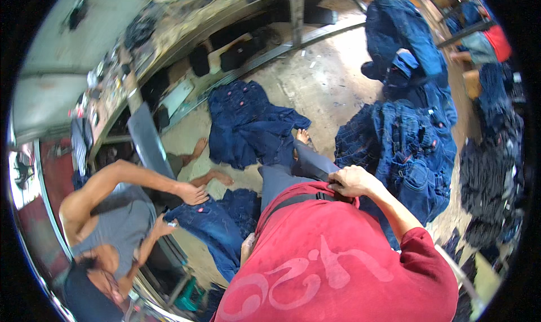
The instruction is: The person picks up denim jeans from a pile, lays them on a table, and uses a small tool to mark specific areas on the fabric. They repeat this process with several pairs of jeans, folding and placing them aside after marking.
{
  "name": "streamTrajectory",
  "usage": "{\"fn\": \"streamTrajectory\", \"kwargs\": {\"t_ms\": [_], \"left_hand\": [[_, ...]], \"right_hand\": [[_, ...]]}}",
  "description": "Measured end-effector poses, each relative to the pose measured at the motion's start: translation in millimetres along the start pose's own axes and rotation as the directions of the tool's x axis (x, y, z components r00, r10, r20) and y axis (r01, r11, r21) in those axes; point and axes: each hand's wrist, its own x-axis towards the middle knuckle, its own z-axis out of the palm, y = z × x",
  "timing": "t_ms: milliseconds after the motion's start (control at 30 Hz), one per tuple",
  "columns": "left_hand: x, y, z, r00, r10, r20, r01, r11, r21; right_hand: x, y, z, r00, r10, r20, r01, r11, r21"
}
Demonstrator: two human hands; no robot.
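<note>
My right hand (354, 181) is at my waist, its fingers curled on the hem of my red shirt (304, 237), beside a black strap (298, 198). My left hand (247, 247) hangs at my left side, mostly hidden by the shirt, so its fingers cannot be made out. Close to it lie dark blue jeans (217, 237), which a person in a grey top (121, 226) touches with one hand. That person's other hand (162, 226) holds something small and pale. Ahead of my feet, blue denim garments (248, 122) are spread on the floor.
On the right rises a large heap of denim (400, 153), with another stack (403, 34) behind. Dark garments (490, 181) are piled farther right. A cluttered workbench (174, 46) runs along the back left. Another person in red (496, 43) is at the far right.
</note>
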Motion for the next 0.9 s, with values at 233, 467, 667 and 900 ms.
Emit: {"fn": "streamTrajectory", "kwargs": {"t_ms": [233,467,667,900], "left_hand": [[44.6,174.3,25.3,0.993,-0.110,-0.042,0.118,0.954,0.277],[133.4,399.4,167.9,0.940,-0.253,0.228,0.184,0.940,0.288],[321.3,517.1,252.2,0.986,0.161,0.041,-0.151,0.764,0.628],[399.3,603.5,345.5,0.891,0.410,0.198,-0.428,0.609,0.668]], "right_hand": [[-5.1,36.8,-34.7,0.987,0.097,-0.127,-0.058,0.958,0.281],[-0.5,71.9,-76.0,0.938,0.294,-0.183,-0.150,0.821,0.551],[55.7,124.1,-210.0,0.723,0.473,-0.503,-0.091,0.787,0.610],[229.9,211.4,-474.9,0.481,0.385,-0.788,0.209,0.822,0.529]]}}
